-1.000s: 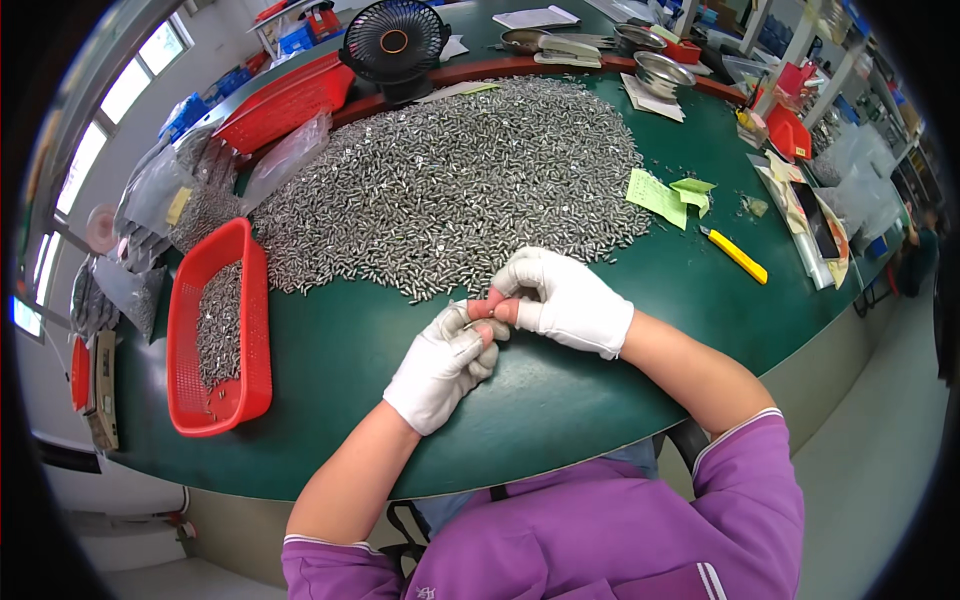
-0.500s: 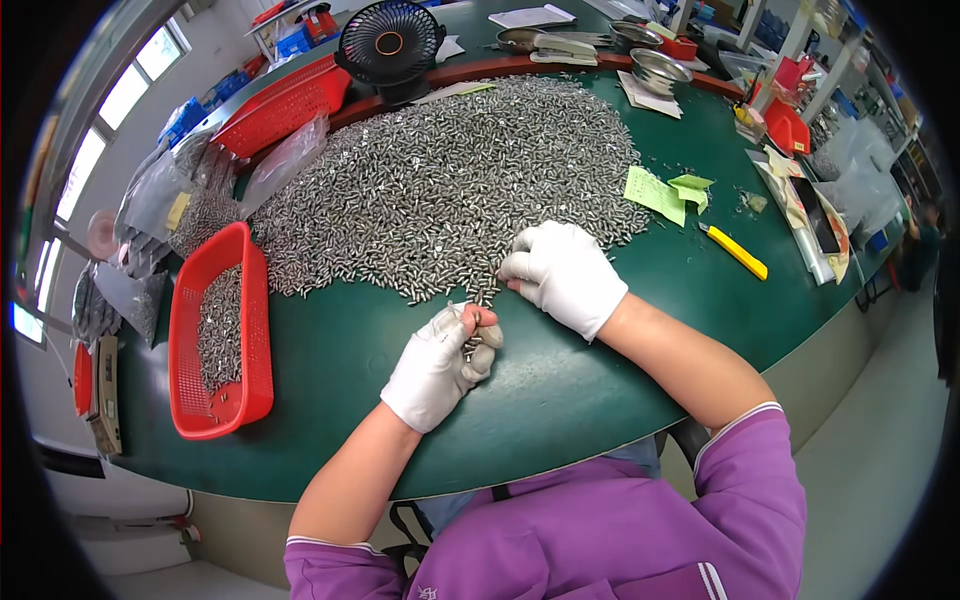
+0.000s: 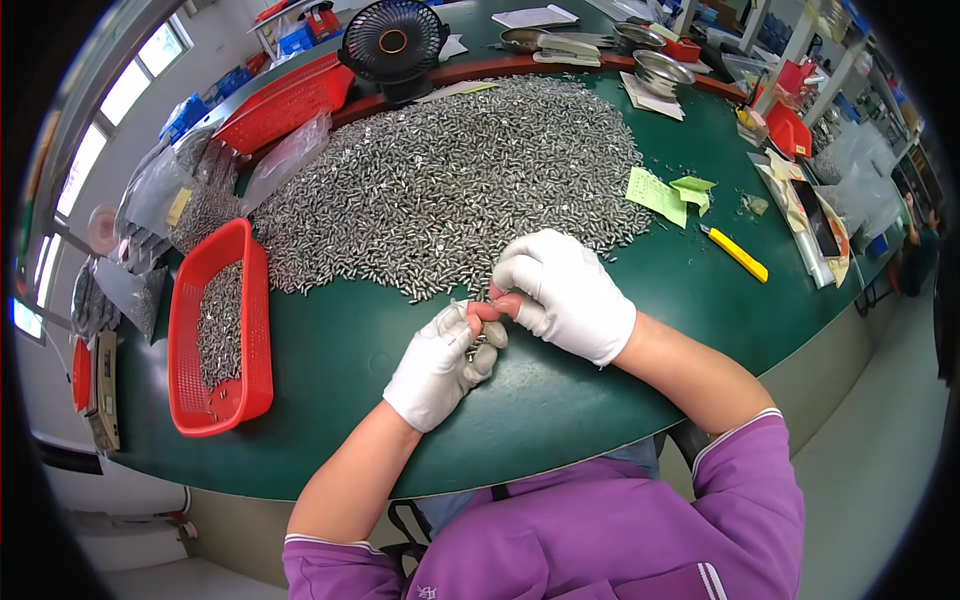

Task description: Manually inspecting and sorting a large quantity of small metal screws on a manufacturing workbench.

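Both my hands wear white gloves and meet at the near edge of a big heap of small silver metal pins [image 3: 450,190] on a green table [image 3: 330,350]. My left hand [image 3: 440,365] is curled around a small bunch of the pins. My right hand [image 3: 565,290] pinches with bare fingertips at the top of that bunch, touching my left hand's fingers. Whether a pin sits between the right fingertips is too small to tell.
A red mesh basket [image 3: 185,330] holding more pins lies to the left. A black fan [image 3: 392,45] and a red tray [image 3: 285,100] stand behind the heap. Green paper notes [image 3: 655,192], a yellow utility knife [image 3: 738,254] and metal bowls [image 3: 662,70] lie to the right.
My right hand reached up to the heap half a second ago and has come back down to meet my left hand. My left hand stayed about where it was.
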`<state>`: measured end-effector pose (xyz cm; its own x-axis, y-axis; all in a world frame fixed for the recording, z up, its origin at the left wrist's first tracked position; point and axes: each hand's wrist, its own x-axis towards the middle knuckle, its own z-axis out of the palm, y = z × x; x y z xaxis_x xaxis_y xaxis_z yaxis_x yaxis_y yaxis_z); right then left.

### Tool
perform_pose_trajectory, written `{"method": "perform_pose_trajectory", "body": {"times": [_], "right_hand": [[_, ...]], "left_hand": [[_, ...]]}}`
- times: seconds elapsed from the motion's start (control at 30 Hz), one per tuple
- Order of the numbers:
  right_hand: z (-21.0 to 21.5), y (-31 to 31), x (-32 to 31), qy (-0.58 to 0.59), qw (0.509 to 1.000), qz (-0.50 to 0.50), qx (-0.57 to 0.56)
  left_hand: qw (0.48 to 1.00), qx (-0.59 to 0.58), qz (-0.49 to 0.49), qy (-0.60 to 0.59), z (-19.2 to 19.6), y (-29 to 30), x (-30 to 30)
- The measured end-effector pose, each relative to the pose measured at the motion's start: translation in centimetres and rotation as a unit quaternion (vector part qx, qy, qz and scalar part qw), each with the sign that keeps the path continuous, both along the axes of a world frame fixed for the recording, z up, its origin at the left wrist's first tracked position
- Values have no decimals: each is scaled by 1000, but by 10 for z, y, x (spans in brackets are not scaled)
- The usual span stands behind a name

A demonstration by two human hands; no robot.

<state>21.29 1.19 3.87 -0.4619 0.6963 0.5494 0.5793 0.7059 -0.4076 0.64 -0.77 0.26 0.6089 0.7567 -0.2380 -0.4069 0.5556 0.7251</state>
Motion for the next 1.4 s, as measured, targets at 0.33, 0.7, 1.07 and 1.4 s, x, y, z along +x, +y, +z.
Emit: {"method": "perform_pose_trajectory", "body": {"times": [0.33, 0.7, 1.07, 1.4], "right_hand": [[-6, 5, 4, -24, 999, -33, 9], [-10, -4, -1, 50, 980, 51, -188], [-5, -5, -2, 47, 982, 50, -178], [-12, 2, -2, 65, 983, -52, -162]], "left_hand": [[1000, 19, 0, 19, 2, 0, 1], [997, 18, 27, 68, 7, -4, 7], [989, 44, 36, 136, 13, -5, 14], [981, 61, 179, 41, 27, 7, -15]]}}
